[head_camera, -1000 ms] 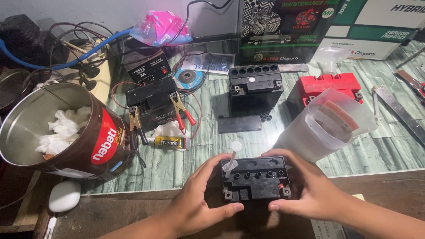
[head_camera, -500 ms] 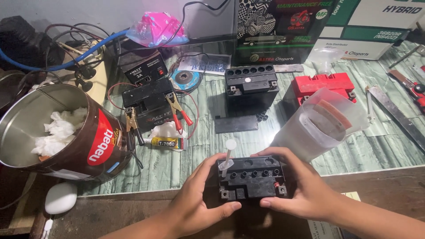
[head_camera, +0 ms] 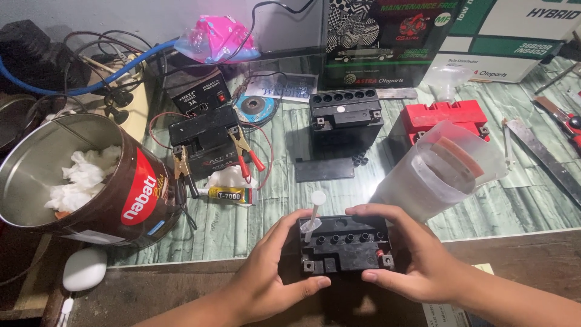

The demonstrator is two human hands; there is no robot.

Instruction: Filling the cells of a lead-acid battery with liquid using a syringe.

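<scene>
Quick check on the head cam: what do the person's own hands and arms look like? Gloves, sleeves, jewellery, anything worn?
Both are bare. The left hand and right hand have no gloves, and no rings show on the fingers in view. No watch or wristband on either wrist. Both forearms are uncovered up to the frame edge, with no sleeve cuff in sight. Nails are short and unpainted. No tape, bandages or markings can be made out.

I see a worktable (head_camera: 520, 206) topped with a green, marble-patterned sheet, its front edge bare brown wood. Behind it stands a plain pale wall (head_camera: 91, 15), and printed cardboard boxes (head_camera: 460, 36) lean along the back. Light is soft and even.
</scene>
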